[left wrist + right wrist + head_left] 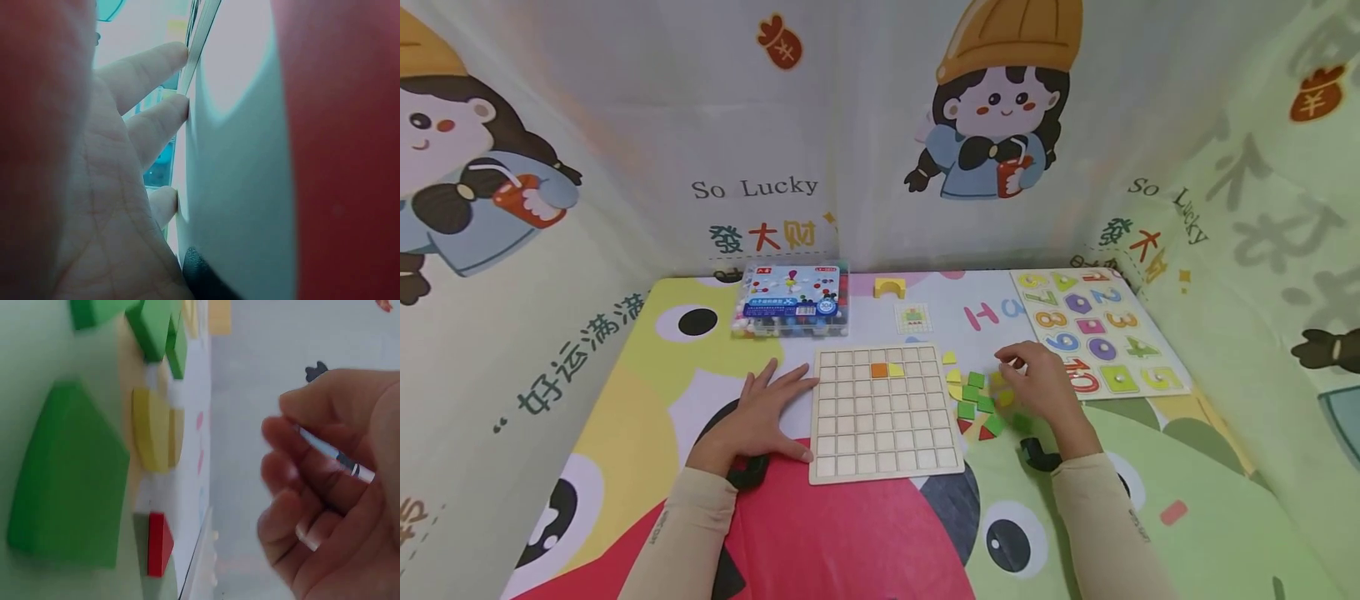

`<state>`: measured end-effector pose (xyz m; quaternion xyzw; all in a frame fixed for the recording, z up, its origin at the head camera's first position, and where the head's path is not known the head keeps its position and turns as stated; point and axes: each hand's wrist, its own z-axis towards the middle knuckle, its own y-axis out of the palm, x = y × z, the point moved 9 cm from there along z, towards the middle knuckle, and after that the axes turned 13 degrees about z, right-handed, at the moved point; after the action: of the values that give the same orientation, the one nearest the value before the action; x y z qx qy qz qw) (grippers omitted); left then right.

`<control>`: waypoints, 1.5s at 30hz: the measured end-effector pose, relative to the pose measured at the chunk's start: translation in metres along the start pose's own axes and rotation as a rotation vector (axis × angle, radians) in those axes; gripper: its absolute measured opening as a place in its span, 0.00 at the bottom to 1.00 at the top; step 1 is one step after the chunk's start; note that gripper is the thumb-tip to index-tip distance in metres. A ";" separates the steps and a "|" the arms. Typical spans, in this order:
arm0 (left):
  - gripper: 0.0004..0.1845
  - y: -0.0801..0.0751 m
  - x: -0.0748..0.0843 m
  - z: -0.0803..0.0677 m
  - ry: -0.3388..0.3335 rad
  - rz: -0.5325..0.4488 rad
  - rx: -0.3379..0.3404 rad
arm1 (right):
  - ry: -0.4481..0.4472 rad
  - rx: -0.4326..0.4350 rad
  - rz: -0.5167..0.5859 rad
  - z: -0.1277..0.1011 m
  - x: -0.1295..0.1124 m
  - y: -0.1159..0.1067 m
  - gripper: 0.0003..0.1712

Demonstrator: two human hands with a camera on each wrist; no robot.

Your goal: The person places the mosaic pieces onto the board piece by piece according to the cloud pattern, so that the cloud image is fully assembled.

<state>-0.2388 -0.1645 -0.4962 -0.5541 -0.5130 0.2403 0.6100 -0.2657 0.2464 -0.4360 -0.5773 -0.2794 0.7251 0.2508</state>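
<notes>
Board of pale, square-gridded wood (886,418) lies mid-frame between the left hand (758,421), released and spread against its left edge, and, past flat green, yellow and red blocks (971,394), the loosely curled right hand (1043,385), visibly grasping nothing, with a blue-labelled plastic box (793,308) farther off, left of centre.

Blue-labelled box (792,302), yellow arch block (890,282), number board (1062,297) — all before a cartoon-printed curtain (662,125)

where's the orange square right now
In the head view, the orange square sits on the wooden grid board, upper middle, immediately left of a yellow piece.
</notes>
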 end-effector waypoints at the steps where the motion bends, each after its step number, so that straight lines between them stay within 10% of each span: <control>1: 0.63 0.000 0.000 0.000 -0.001 -0.001 -0.001 | 0.032 -0.007 -0.007 0.001 0.005 0.000 0.12; 23: 0.63 0.000 0.000 0.001 0.005 0.012 0.004 | 0.243 -0.206 -0.120 0.001 0.031 0.026 0.19; 45: 0.63 0.001 -0.002 0.002 0.012 0.008 0.009 | -0.009 -0.099 -0.021 -0.001 -0.014 0.025 0.17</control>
<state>-0.2408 -0.1649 -0.4978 -0.5548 -0.5059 0.2419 0.6147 -0.2632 0.2191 -0.4441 -0.5830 -0.3220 0.7102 0.2282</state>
